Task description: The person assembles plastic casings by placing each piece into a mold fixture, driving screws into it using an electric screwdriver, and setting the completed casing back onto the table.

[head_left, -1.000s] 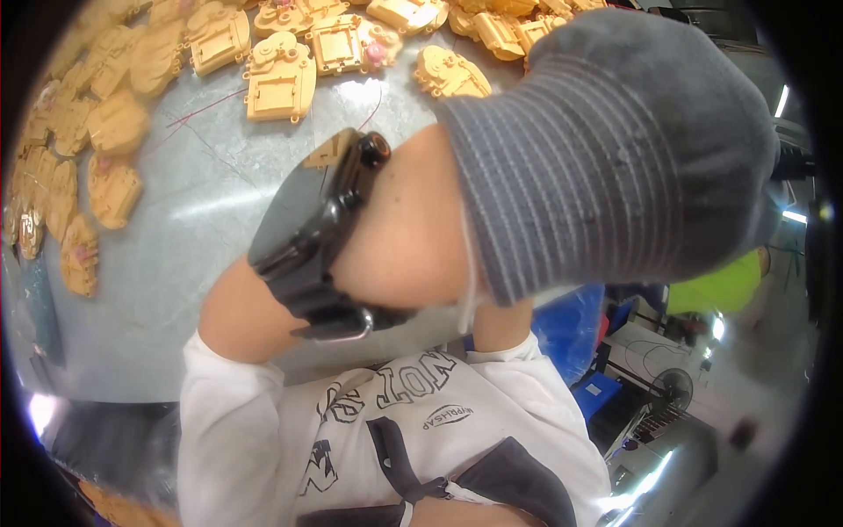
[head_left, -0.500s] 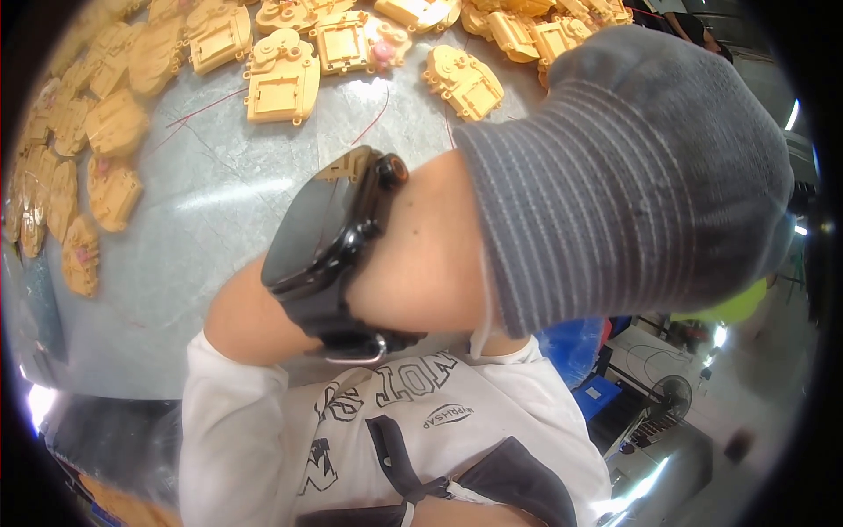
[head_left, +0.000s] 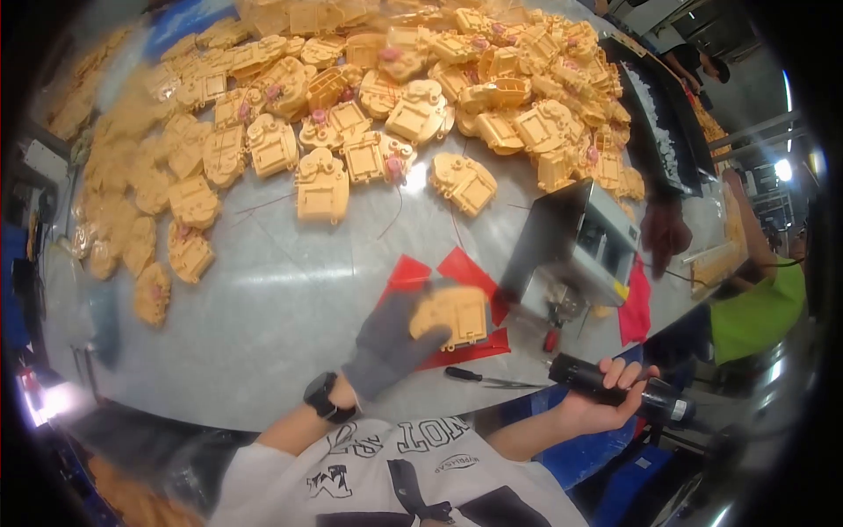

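Observation:
My left hand (head_left: 382,347), in a grey glove, grips a yellow-orange plastic housing (head_left: 457,318) with moulded recesses. It holds the housing over red pieces (head_left: 408,274) lying on the metal table (head_left: 263,325). My bare right hand (head_left: 606,406) wraps round a black cylindrical electric screwdriver (head_left: 575,372) near the table's front edge, its tip end pointing left toward the housing. Between the two hands a small screwdriver with a black handle (head_left: 464,374) lies on the table.
Many similar housings (head_left: 325,184) are heaped along the table's back and left, some with pink parts. A dark box-shaped machine (head_left: 549,237) stands right of the housing, beside a pink-red cloth (head_left: 634,303). A person in a green top (head_left: 760,307) is at the right.
My gloved left hand, raised across the view before, has come down to the table and now holds a housing. My right hand with the electric screwdriver has come into sight.

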